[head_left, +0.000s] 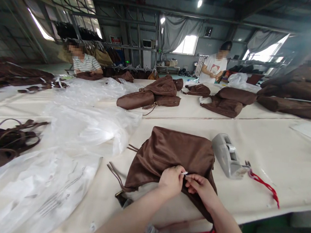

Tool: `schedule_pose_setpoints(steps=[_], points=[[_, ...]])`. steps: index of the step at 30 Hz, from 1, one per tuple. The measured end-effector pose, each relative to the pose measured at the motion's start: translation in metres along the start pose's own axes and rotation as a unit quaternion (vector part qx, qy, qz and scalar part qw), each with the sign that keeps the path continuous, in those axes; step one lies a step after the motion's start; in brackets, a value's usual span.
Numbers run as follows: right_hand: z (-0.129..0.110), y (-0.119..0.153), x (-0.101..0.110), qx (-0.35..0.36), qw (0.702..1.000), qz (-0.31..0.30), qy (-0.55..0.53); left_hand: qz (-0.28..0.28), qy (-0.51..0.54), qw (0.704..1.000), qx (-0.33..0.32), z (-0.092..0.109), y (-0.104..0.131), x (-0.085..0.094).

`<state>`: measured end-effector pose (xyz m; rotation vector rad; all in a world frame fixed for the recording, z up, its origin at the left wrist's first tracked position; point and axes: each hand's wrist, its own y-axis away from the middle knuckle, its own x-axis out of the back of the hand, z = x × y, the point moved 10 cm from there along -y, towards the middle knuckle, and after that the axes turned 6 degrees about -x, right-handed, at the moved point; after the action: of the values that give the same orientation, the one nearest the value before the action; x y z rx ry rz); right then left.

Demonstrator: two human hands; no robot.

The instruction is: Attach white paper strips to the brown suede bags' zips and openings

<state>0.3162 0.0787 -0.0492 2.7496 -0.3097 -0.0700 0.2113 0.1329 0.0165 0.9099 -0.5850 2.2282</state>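
Pale table (283,146) carries clear plastic sheeting (91,126) at left. Brown bag (180,146) lies on its near side, before the person. Grey tape dispenser (229,165) just beside bag; red-handled tool (264,181) near dispenser. Left hand (171,180) pinches small white piece (184,173) over bag; right hand (201,186), fingers bent, just beside; cannot tell its grip.

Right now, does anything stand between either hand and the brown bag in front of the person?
Nothing visible does. The left hand and right hand are both at the brown bag, with a small white piece at the left fingertips. The tape dispenser sits off to the bag's right.
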Motion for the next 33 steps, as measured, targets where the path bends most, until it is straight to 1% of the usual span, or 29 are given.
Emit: schedule_pose_setpoints(steps=[2,4,6,9,12,14,16,18,21,23,25,27,29,31,33], points=[[0.003,0.002,-0.002,-0.012,1.0,-0.012,0.009,-0.026,0.116,0.992,0.029,-0.01,-0.001,-0.009],[0.004,0.0,-0.003,-0.011,1.0,-0.006,0.02,-0.054,0.218,0.973,0.06,-0.017,-0.001,-0.021],[0.0,-0.004,-0.003,0.01,0.999,0.018,0.028,-0.045,0.254,0.963,0.072,-0.02,-0.001,-0.024],[-0.002,-0.013,-0.004,0.026,0.997,0.057,0.045,0.005,0.221,0.974,0.041,-0.014,-0.001,-0.013],[0.001,-0.02,-0.004,0.008,0.994,0.084,0.062,0.036,0.164,0.986,0.017,-0.006,0.001,-0.002],[0.002,-0.02,-0.003,-0.01,0.995,0.092,0.036,0.051,0.126,0.991,0.01,-0.002,0.003,0.004],[0.004,-0.018,-0.007,-0.031,0.996,0.073,-0.039,0.058,0.105,0.993,0.004,0.002,0.005,0.007],[0.002,-0.013,-0.015,-0.042,0.989,0.037,-0.137,0.064,0.093,0.994,0.004,0.005,0.006,0.009],[-0.002,-0.005,-0.026,-0.047,0.963,-0.008,-0.264,0.079,0.063,0.995,0.009,0.009,0.01,0.013],[-0.002,-0.002,-0.032,-0.056,0.944,-0.034,-0.322,0.085,0.043,0.995,0.004,0.013,0.012,0.015],[-0.002,-0.001,-0.036,-0.053,0.935,-0.048,-0.347,0.085,0.04,0.996,-0.008,0.015,0.013,0.016],[-0.003,-0.001,-0.036,-0.036,0.939,-0.048,-0.339,0.086,0.061,0.994,-0.011,0.013,0.013,0.015],[-0.004,-0.001,-0.034,-0.019,0.945,-0.045,-0.325,0.104,0.08,0.991,0.018,0.003,0.012,0.017],[-0.003,-0.001,-0.033,-0.012,0.946,-0.041,-0.321,0.113,0.078,0.989,0.054,-0.009,0.012,0.017],[-0.003,0.0,-0.032,-0.008,0.947,-0.038,-0.32,0.106,0.065,0.991,0.056,-0.011,0.01,0.017]])
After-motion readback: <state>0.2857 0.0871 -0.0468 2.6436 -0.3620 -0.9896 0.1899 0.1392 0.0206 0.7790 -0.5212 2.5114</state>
